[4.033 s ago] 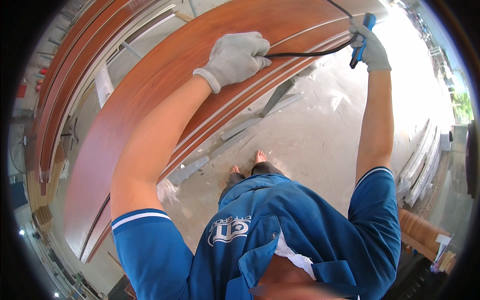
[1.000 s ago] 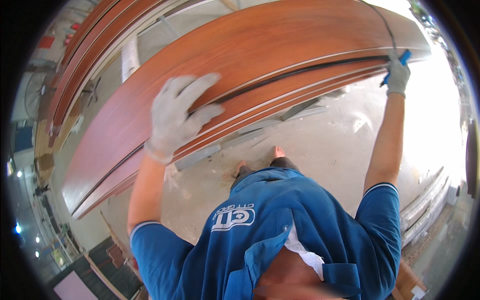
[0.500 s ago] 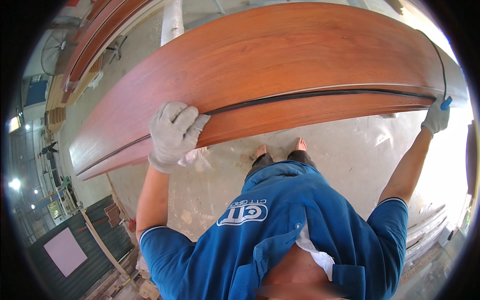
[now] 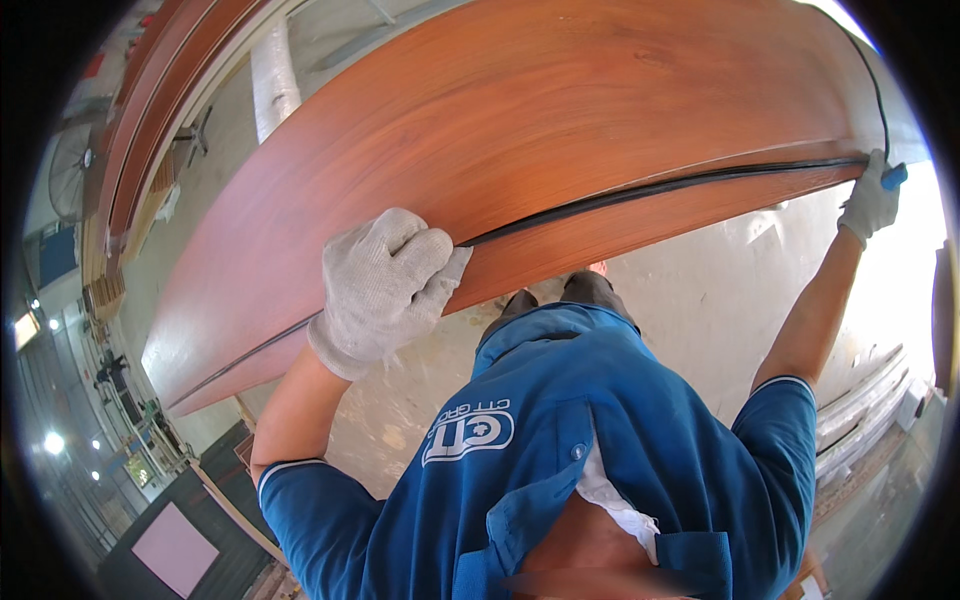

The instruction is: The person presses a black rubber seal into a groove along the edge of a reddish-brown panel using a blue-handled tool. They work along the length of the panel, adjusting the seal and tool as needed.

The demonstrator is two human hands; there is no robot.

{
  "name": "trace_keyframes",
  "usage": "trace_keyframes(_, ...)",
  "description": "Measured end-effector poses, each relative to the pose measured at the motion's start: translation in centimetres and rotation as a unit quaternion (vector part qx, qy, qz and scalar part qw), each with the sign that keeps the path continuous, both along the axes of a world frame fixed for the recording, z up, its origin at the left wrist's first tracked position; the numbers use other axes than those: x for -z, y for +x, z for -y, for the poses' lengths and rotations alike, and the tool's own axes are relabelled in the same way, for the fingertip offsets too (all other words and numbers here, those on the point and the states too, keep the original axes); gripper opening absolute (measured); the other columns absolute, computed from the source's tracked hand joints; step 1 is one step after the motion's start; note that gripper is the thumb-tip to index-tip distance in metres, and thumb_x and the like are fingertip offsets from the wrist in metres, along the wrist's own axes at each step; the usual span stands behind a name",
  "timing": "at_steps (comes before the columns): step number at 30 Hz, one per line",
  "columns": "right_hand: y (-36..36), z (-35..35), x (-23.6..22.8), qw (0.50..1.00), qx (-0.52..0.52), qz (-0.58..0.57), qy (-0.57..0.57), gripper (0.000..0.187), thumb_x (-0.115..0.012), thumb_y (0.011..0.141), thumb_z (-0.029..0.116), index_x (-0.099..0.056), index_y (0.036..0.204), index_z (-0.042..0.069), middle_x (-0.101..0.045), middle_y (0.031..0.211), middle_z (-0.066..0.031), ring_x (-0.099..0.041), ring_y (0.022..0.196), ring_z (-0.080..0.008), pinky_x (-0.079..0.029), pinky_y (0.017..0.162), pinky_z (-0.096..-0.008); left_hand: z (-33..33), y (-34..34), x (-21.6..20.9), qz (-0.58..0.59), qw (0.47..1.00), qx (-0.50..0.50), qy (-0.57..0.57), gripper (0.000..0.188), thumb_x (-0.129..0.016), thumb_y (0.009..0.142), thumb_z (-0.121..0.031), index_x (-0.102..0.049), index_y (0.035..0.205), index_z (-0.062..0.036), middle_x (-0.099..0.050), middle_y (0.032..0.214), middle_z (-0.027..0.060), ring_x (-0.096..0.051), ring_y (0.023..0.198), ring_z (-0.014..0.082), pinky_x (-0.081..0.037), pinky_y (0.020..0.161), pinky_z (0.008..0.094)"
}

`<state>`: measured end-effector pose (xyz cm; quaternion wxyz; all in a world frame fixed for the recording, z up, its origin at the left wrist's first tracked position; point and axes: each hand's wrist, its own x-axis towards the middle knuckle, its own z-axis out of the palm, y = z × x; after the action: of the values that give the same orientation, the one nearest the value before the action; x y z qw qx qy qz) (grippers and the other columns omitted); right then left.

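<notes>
Since half a second ago my left hand (image 4: pixel 385 285) has slid a little to the right along the board and sits closer under my face, while my right hand (image 4: pixel 870 198) has stayed out at the far end. The left hand, in a grey knit glove, is curled shut over the near edge of the long red-brown wooden panel (image 4: pixel 520 120), fingers folded on top and thumb toward the black rubber strip (image 4: pixel 640 190) that runs in a groove along that edge. The wrist bends back and the forearm rises from my blue sleeve at the lower left. My right arm is stretched nearly straight up and out to the right; its gloved hand is clenched on a small blue-handled tool (image 4: pixel 893 177) pressed where the strip reaches the panel's end. From there a loose length of the strip climbs over the panel face toward the top rim.

The panel lies across the whole view, bowed by the lens, slanting from lower left up to the right, and it hides most of the concrete floor (image 4: pixel 700 290) beyond it. Just below its edge my feet and dark trouser legs show. More red-brown panels (image 4: pixel 150 110) are stacked at the upper left, with a pale wrapped roll (image 4: pixel 272 75) beside them. Pale long profiles (image 4: pixel 860 400) lie on the floor at the right
</notes>
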<state>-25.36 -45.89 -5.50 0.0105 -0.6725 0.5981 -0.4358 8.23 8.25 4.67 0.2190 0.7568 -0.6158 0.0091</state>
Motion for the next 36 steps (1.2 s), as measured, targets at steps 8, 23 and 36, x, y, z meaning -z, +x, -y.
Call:
trace_keyframes(8, 0.7, -0.6, 0.2, 0.999, -0.006, 0.050, -0.017, 0.047, -0.078, 0.088, 0.048, -0.078, 0.107, 0.006, -0.078, 0.094, -0.0091, -0.072, 0.090, -0.0243, -0.054, 0.086, -0.0361, 4.9, -1.3, 0.0, 0.003, 0.999, 0.036, 0.003, 0.022, -0.085, 0.075, -0.011, -0.064, 0.077, -0.0099, -0.055, 0.075, 0.0069, -0.057, 0.057, 0.0256, -0.044, 0.050, 0.0374)
trace_keyframes(23, 1.9, -3.5, 0.6, 0.987, -0.070, 0.132, -0.057, 0.061, -0.080, 0.091, 0.041, -0.066, 0.133, -0.001, -0.075, 0.101, -0.0049, -0.067, 0.091, -0.0118, -0.054, 0.088, -0.0288, 21.1, -5.7, 0.8, -0.001, 0.982, 0.186, -0.038, 0.017, -0.081, 0.081, -0.008, -0.065, 0.080, -0.0077, -0.055, 0.071, 0.0068, -0.055, 0.054, 0.0234, -0.042, 0.049, 0.0344)
trace_keyframes(36, 1.1, -5.3, -3.1, 0.942, -0.207, 0.250, 0.088, 0.026, -0.074, 0.096, 0.028, -0.074, 0.095, 0.003, -0.062, 0.073, 0.0009, -0.053, 0.063, -0.0077, -0.046, 0.057, -0.0284, 33.0, -10.3, 1.3, -0.011, 0.979, 0.198, -0.055, 0.019, -0.080, 0.084, -0.014, -0.063, 0.078, -0.0075, -0.056, 0.072, 0.0072, -0.057, 0.058, 0.0255, -0.046, 0.054, 0.0367)
